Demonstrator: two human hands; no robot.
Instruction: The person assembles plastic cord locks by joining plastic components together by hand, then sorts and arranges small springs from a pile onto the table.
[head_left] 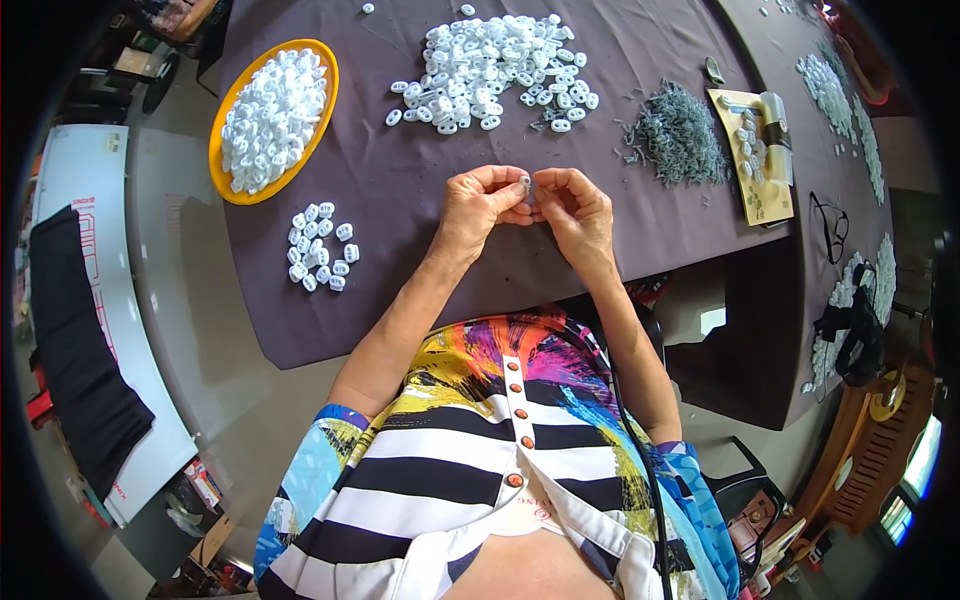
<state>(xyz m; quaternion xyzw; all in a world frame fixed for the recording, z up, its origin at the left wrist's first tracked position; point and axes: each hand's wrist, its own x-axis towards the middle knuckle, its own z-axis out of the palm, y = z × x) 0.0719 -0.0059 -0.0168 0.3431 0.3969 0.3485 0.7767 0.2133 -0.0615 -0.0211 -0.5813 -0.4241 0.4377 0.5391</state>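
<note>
Shirt: bright [450, 440], black-and-white stripes low down and splashes of colour above, with a row of orange-brown buttons [520, 414].
Left hand [475, 208]: thumb and forefinger pinched narrow, holding a small white piece, just above the near part of the table.
Right hand [575, 215]: thumb and fingertips drawn narrow at the piece's right side; I cannot tell whether they grip it or something smaller.
Piece [526, 184]: between the two hands' fingertips, in front of the shirt.
Table [400, 165]: dark cloth over it, creased, under both hands.
Small group [322, 240]: white pieces in a loose cluster near the table's left edge, left of the left hand.
Grey heap [680, 138]: thin, short bits piled right of the right hand, a few strayed to its left.
Board [768, 208]: tan, right of the grey heap, bearing a clear container [775, 130] and small pale items [750, 140].
Plate [216, 150]: orange, oval-looking, piled with white pieces [275, 115], beyond the small group.
Large heap [490, 65]: white ovals beyond the hands, some scattered at its edges.
Side table [800, 290]: at right, with glasses [832, 228] and more white pieces [828, 95].
</note>
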